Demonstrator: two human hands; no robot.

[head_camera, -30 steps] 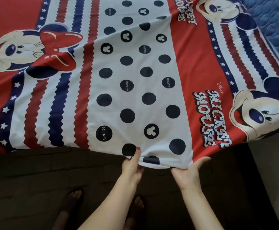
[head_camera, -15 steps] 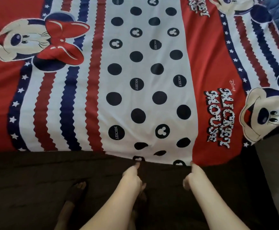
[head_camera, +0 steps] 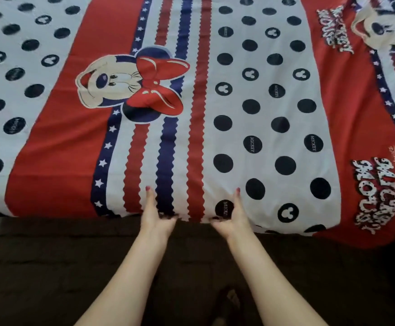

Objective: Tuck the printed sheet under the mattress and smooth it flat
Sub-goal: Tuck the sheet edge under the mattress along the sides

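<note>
**Both hands pinch the hem at the near edge**

The printed sheet [head_camera: 274,128] lies spread over the mattress [head_camera: 74,243], its hem ending just at the fingertips. The left hand [head_camera: 157,218] and right hand [head_camera: 230,220] each grip that hem, thumb on top, fingers curled under, a short gap between them. The cloth looks thin, light and limp, so it will likely bunch rather than slide. Holding the very hem suits tucking; smoothing beyond the thumbs wants flat palms.
</note>
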